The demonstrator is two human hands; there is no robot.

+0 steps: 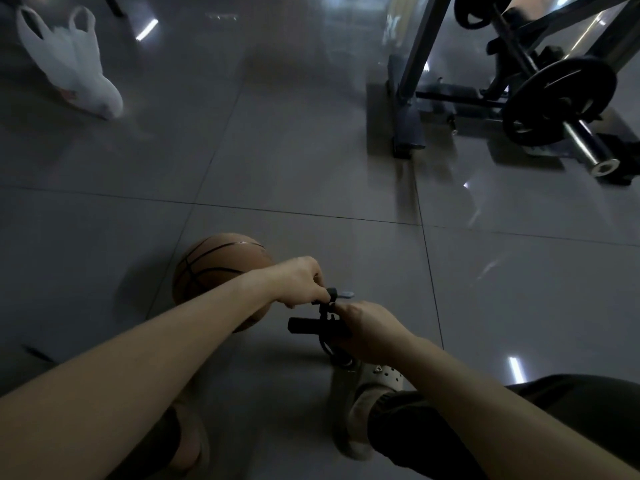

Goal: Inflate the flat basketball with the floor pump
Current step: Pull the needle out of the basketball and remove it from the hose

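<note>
- Both hands meet low over a grey tiled floor (311, 161), just in front of the person's feet. The left hand (300, 284) and right hand (372, 336) are almost touching.
- Left hand: the bare forearm reaches in from the lower left and crosses in front of the ball. Its fingers are curled tight round the black hose head (331, 292), whose small silver lever (347, 294) sticks out to the right.
- Right hand: seen from the back, with the wrist bent down. Its fingers are closed over the right end of the black pump handle (311, 327), and one fingertip reaches up to the hose (325, 346) just below the head. The hose loops down beside the handle; the pump's barrel is hidden beneath this hand.
- An orange-brown basketball (214, 268) sits on the floor just behind and left of the hands, partly covered by the left forearm. Faint print near its top is too blurred to read.
- A pale perforated clog (370, 386) on the right foot stands directly below the right hand, with a dark trouser cuff above it.
- A white plastic bag (69, 60) lies well apart at upper left.
- A barbell (585, 147) loaded with a black weight plate (557, 102) rests by a dark metal rack (426, 46) at upper right.
</note>
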